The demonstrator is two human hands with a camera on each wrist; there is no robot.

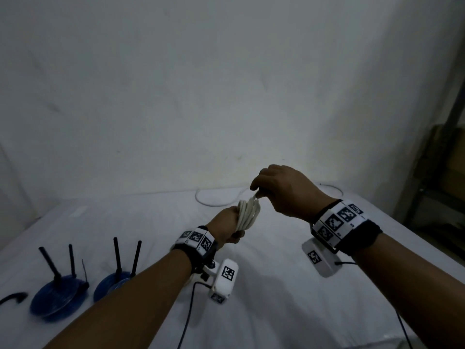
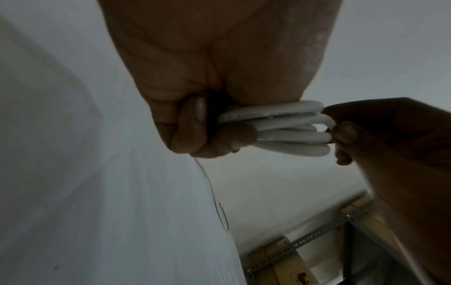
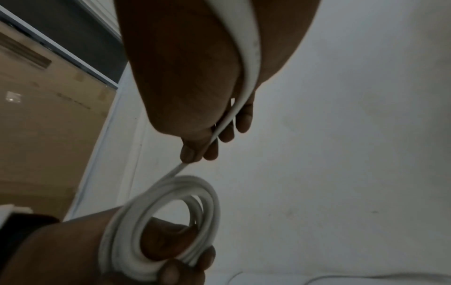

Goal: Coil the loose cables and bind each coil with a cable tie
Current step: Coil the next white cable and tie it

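Observation:
A white cable coil [image 1: 247,214] of several loops is held above the white table [image 1: 276,285]. My left hand [image 1: 227,229] grips the coil's lower side, fingers curled round the loops [image 2: 275,131]. My right hand [image 1: 281,191] is just above and right of it and pinches the cable's loose run where it leaves the coil [image 3: 179,169]. That run passes along my right palm [image 3: 246,63]. In the right wrist view the coil [image 3: 161,221] shows as a ring with the left hand's fingers [image 3: 171,270] round its bottom. I see no cable tie.
More white cable [image 1: 216,196] lies looped on the table beyond the hands. Two blue routers with black antennas [image 1: 60,295] [image 1: 113,285] stand at the near left, a black curved piece [image 1: 13,297] beside them. A metal shelf with cardboard boxes [image 1: 437,172] stands to the right.

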